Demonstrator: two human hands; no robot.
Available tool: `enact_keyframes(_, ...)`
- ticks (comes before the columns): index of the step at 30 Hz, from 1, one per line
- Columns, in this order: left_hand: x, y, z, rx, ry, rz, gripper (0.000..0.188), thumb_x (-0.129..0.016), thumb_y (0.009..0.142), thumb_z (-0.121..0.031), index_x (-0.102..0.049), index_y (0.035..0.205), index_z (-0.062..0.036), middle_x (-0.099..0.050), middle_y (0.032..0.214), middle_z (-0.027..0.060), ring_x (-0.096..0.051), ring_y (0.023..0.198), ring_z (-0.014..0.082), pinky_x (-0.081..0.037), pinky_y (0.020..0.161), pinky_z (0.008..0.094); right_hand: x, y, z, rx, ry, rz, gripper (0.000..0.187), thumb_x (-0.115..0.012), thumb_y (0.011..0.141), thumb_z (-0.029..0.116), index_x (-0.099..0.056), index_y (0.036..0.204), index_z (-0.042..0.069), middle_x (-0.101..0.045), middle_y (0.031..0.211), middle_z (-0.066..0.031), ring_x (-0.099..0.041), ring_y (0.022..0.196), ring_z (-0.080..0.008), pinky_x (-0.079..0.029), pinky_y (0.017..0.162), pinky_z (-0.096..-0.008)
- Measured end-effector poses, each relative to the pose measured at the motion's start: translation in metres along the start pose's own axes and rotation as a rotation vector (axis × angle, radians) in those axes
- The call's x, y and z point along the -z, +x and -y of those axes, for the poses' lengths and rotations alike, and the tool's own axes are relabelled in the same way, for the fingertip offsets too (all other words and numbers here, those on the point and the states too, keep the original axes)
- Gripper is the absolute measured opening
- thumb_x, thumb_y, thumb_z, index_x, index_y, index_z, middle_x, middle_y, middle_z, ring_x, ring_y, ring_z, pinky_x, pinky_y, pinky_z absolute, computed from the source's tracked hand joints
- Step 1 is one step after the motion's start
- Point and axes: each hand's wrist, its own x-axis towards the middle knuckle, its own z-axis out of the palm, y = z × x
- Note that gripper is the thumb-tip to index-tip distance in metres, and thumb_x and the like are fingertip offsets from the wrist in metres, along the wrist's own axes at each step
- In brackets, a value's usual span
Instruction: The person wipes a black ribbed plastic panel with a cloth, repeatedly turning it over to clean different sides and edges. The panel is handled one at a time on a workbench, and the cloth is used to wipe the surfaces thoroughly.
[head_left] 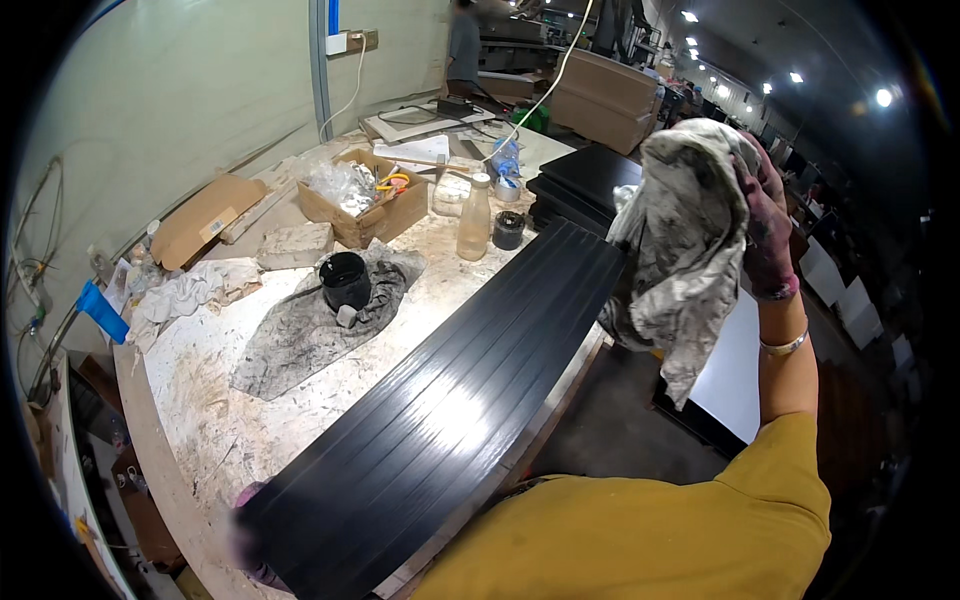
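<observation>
A long black grooved panel lies slantwise across the worktable, its glossy face up. My left hand, in a stained pinkish glove, grips the near left end of the panel; its fingers are partly hidden and blurred. Raised at the right, my gloved right hand is closed on a crumpled grey-stained white rag. The rag hangs down and covers part of the panel's far end. Left of the panel, a black-coated cup stands on a dark-stained cloth.
Beyond the panel stand a cloudy bottle and a small dark jar. A cardboard box holds plastic wrap and orange-handled scissors. Stacked black boards sit at the far right of the worktable. A white cable hangs above it.
</observation>
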Motion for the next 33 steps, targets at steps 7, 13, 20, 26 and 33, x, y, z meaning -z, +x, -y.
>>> enact_keyframes(7, -0.024, 0.001, 0.005, -0.037, 0.014, -0.048, 0.080, -0.063, 0.086, -0.053, -0.039, 0.142, -0.0021, -0.044, 0.143, 0.0206, -0.046, 0.129, 0.0332, -0.035, 0.110, 0.0483, -0.151, 0.007, 0.013, 0.277, -0.827, 1.037, 0.058, -0.069, 0.082, 0.027, -0.051, 0.132, 0.003, -0.054, 0.130, -0.0143, -0.053, 0.121, -0.0297, -0.041, 0.106, -0.0415)
enact_keyframes(13, -0.050, -0.005, 0.004, -0.092, 0.118, -0.158, 0.085, -0.066, 0.084, -0.054, -0.035, 0.146, -0.0041, -0.042, 0.146, 0.0172, -0.043, 0.132, 0.0303, -0.031, 0.112, 0.0439, -0.090, 0.018, -0.058, 0.200, -0.823, 0.624, 0.041, -0.064, 0.073, -0.001, -0.060, 0.114, 0.007, -0.059, 0.104, -0.0107, -0.060, 0.096, -0.0285, -0.051, 0.084, -0.0371)
enact_keyframes(20, -0.115, -0.023, 0.026, -0.230, 0.342, -0.465, 0.091, -0.068, 0.083, -0.056, -0.031, 0.149, -0.0059, -0.040, 0.148, 0.0142, -0.041, 0.135, 0.0275, -0.028, 0.115, 0.0398, -0.126, 0.008, -0.031, 0.161, -0.367, 0.816, 0.054, -0.061, 0.071, -0.001, -0.056, 0.124, 0.006, -0.057, 0.114, -0.0121, -0.057, 0.110, -0.0282, -0.046, 0.096, -0.0357)
enact_keyframes(26, -0.115, -0.013, 0.026, -0.378, 0.612, -0.281, 0.095, -0.068, 0.079, -0.060, -0.032, 0.147, -0.0041, -0.040, 0.147, 0.0159, -0.041, 0.134, 0.0287, -0.029, 0.114, 0.0414, -0.106, 0.015, -0.052, 0.286, -0.754, 0.747, 0.052, -0.063, 0.071, -0.002, -0.057, 0.122, 0.007, -0.056, 0.123, -0.0141, -0.057, 0.113, -0.0306, -0.045, 0.100, -0.0350)
enact_keyframes(33, -0.145, -0.023, 0.018, -0.529, 0.952, -0.213, 0.100, -0.068, 0.075, -0.065, -0.034, 0.145, -0.0020, -0.040, 0.145, 0.0180, -0.041, 0.133, 0.0300, -0.031, 0.112, 0.0433, -0.038, 0.028, -0.124, -0.477, -0.461, 0.486, 0.043, -0.053, 0.086, 0.000, -0.052, 0.129, 0.001, -0.060, 0.118, -0.0087, -0.059, 0.109, -0.0182, -0.047, 0.096, -0.0288)
